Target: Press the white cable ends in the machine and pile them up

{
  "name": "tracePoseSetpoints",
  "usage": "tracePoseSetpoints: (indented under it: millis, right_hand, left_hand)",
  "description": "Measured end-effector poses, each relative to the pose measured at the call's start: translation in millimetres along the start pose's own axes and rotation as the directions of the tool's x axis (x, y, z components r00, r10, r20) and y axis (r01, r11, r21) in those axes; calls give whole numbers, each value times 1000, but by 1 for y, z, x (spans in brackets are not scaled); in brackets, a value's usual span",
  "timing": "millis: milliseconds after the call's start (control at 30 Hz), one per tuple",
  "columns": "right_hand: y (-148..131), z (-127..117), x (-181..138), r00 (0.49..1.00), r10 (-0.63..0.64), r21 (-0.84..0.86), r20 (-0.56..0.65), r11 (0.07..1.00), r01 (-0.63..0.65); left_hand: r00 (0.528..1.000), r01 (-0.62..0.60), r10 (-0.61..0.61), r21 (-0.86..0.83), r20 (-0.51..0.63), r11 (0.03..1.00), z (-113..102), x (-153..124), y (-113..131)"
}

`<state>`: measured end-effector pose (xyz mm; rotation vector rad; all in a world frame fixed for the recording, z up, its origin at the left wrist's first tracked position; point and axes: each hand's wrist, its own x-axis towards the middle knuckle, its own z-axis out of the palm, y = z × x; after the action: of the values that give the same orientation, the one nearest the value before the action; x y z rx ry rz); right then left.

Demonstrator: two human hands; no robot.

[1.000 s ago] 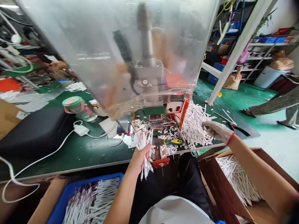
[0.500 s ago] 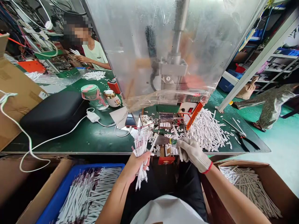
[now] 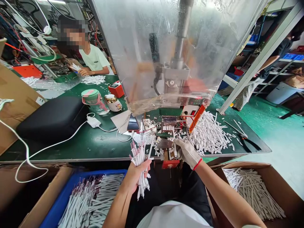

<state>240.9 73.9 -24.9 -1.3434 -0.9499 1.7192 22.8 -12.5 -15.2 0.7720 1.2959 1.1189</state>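
My bare left hand (image 3: 139, 172) is closed around a bundle of thin white strips (image 3: 140, 155), some with pinkish ends. One strip leans out to the right of the bundle. My right hand (image 3: 187, 152), in a knitted glove with a red cuff, grips a scraper whose flat metal blade (image 3: 164, 143) points left; its handle is mostly hidden by the glove. A white strip (image 3: 175, 148) shows at the gloved fingertips. Just beyond is a small fixture (image 3: 169, 122) with white pieces along its front, under the press. Below the blade is a red block (image 3: 170, 164) at the table edge.
White strips are piled (image 3: 209, 134) right of the fixture, beside pliers (image 3: 249, 142). A blue bin (image 3: 114, 172) and a cardboard box (image 3: 273, 177) hold more strips. A metal press cover (image 3: 142, 47) hangs overhead. A phone, jar, cup and black case stand left. Another person sits across.
My gloved hand has shifted left and closer to the fixture, covering the scraper's handle. The left hand with its bundle has dropped slightly. A person at the far right has moved.
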Motion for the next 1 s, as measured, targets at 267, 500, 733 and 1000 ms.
tracePoseSetpoints:
  millis: [267,500,733,1000]
  right_hand:
    - [-8,2,-1,998,51,16,-23,999,-51]
    - [-6,-3,3,1000,9,-70,-28,997,-11]
    - [-35,11,-44,865,-493,-651,96,626,429]
    - [-42,8,-53,886,-161,-289,435,907,306]
  left_hand:
    - [1000,2,-2,19,-14,1000,-1,-1,1]
    - [1000,-5,6,29,-21,1000,2,2,-2]
    - [999,-31,32,102,-8,994,23,-5,15]
    - [982,-100,57,237,183,966,31,-10,30]
